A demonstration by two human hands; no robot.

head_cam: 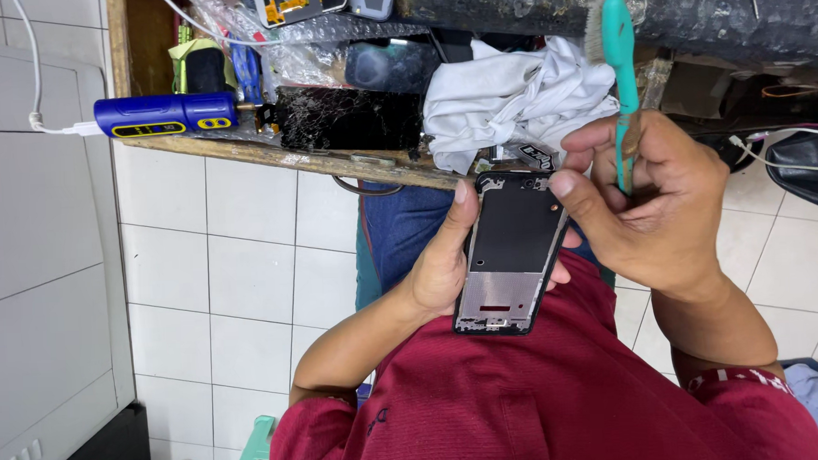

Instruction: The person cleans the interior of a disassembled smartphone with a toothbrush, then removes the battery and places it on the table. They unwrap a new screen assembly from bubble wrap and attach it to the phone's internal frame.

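Crowding the workbench (pixel 243 152): cracked screen (pixel 346 120), white cloth (pixel 513 95).

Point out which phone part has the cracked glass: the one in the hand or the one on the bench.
The black screen lying on the wooden bench, beside the blue tool, is cracked. The phone frame in the left hand is a bare, glassless shell.

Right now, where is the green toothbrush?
In the head view, the green toothbrush is upper right, gripped in the right hand, bristles pointing up beside the white cloth, just above the phone frame in the left hand.
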